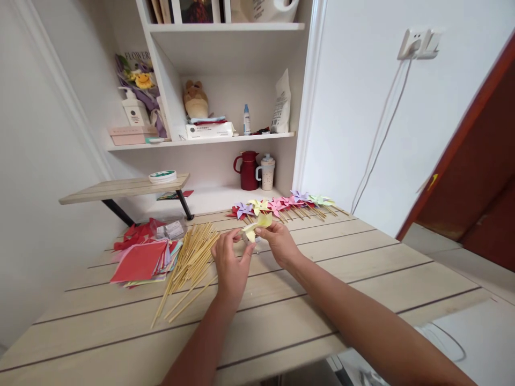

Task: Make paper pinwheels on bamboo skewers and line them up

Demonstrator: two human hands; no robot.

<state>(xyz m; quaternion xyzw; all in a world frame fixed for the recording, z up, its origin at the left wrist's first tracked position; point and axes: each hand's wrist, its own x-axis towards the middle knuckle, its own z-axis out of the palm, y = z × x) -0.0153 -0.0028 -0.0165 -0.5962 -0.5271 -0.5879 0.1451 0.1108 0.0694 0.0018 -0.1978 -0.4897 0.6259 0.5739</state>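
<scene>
On the worktop (386,276), pinwheels (276,206) look finished; sheets (140,260) and sticks (193,257) remain; my left grip (232,264) and right grip (280,244) pinch folded yellow paper (264,220).

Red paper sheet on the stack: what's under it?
Edges of other coloured paper sheets stick out beneath the red paper sheet; whatever lies under its middle is covered.

Forearms (354,303) extended forward — left hand (232,264) curled, right hand (280,245) pinching, close together.
</scene>
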